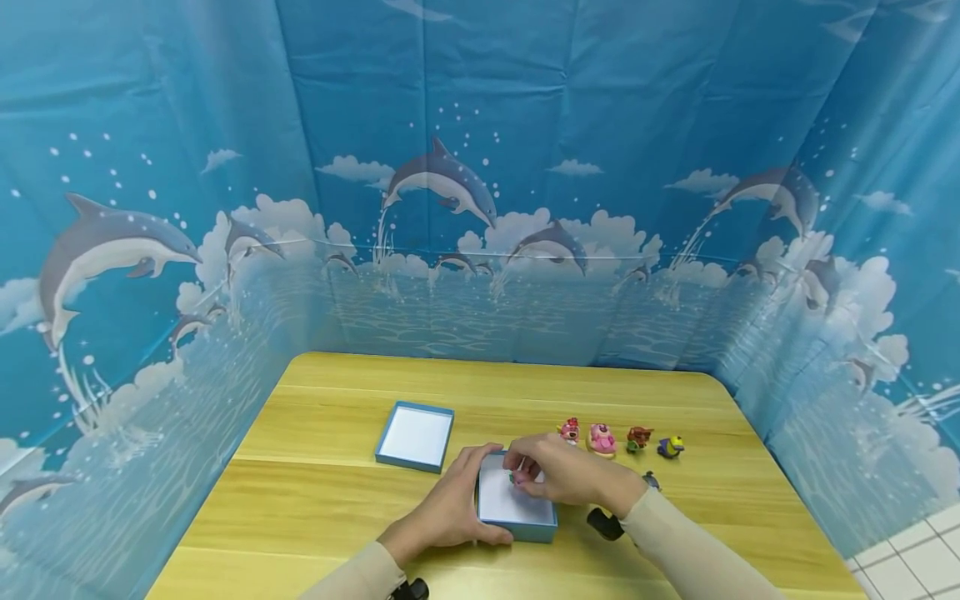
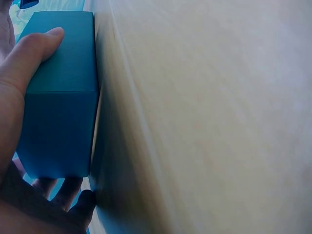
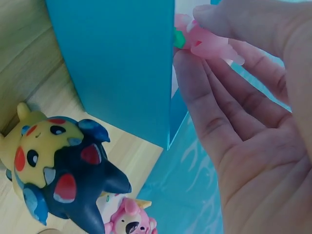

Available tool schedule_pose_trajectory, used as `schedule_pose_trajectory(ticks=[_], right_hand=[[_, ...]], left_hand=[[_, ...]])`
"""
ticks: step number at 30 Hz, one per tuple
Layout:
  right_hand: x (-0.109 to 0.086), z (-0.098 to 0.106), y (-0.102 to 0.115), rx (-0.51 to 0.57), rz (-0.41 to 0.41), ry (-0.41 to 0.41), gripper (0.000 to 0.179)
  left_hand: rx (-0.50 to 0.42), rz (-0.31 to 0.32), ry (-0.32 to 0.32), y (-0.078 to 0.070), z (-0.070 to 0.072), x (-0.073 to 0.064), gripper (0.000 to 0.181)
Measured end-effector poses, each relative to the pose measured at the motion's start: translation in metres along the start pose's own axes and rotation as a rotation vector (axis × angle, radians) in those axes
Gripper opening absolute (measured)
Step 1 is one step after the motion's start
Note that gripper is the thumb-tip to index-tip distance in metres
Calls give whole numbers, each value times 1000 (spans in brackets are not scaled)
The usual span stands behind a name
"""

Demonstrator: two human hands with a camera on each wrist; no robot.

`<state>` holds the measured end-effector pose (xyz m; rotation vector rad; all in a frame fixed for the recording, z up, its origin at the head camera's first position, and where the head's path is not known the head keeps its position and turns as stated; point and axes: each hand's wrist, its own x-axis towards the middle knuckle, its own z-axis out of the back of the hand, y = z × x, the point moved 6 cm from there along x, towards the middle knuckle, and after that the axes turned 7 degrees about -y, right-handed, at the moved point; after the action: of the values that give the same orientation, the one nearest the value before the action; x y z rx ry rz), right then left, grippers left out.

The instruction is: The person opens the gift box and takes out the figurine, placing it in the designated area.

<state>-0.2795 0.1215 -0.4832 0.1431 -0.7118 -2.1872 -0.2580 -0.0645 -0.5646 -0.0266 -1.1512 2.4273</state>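
Observation:
A blue open-topped box with a white inside stands on the table. My left hand grips its left side; in the left wrist view the thumb lies along one wall and the fingers bend round the far edge. Between thumb and fingers, my right hand pinches a small pink figurine with a green part. That figurine is over the box's opening, partly covered by the fingers; I cannot tell whether it touches the inside. Beneath the right wrist sits a dark figurine, mostly hidden by the arm.
A shallow blue lid, white inside, lies left of the box. To the right stand a red-and-pink figurine, a pink bear figurine, a brown-and-green one and a yellow-and-purple one. A dolphin-print curtain surrounds the table.

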Motion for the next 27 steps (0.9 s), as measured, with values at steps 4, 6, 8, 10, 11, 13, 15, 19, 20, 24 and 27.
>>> schedule_pose_trajectory(ticks=[4,6,8,10,11,13,15,19,20,24,27], right_hand=[[-3,3,-2,7,-25,-25,16],[-6,5,-2,7,-30,-35,14],[-8,7,-3,10,-32,-44,12],[-11,10,-4,9,-26,-55,10],[-12,12,-4,7,-22,-61,9],[-15,15,-5,5,-16,-72,9],[-18,18,-6,0,-16,-83,10],[-25,25,-9,-19,-43,-104,13],[-27,27,-10,-21,-45,-112,13],[-33,35,-10,-46,-31,-143,13],[-36,41,-10,-70,0,-171,13]], left_hand=[[-4,2,2,0,0,-1,133],[-5,5,4,0,0,-1,134],[-2,8,6,0,0,0,134],[1,13,7,1,-1,0,134],[1,17,7,1,-1,1,134],[3,20,7,2,-2,1,135],[3,19,4,3,-2,2,134],[5,13,1,5,-3,3,135],[5,13,1,5,-3,3,135],[2,15,1,5,-2,4,136],[-2,16,0,6,-1,3,136]])
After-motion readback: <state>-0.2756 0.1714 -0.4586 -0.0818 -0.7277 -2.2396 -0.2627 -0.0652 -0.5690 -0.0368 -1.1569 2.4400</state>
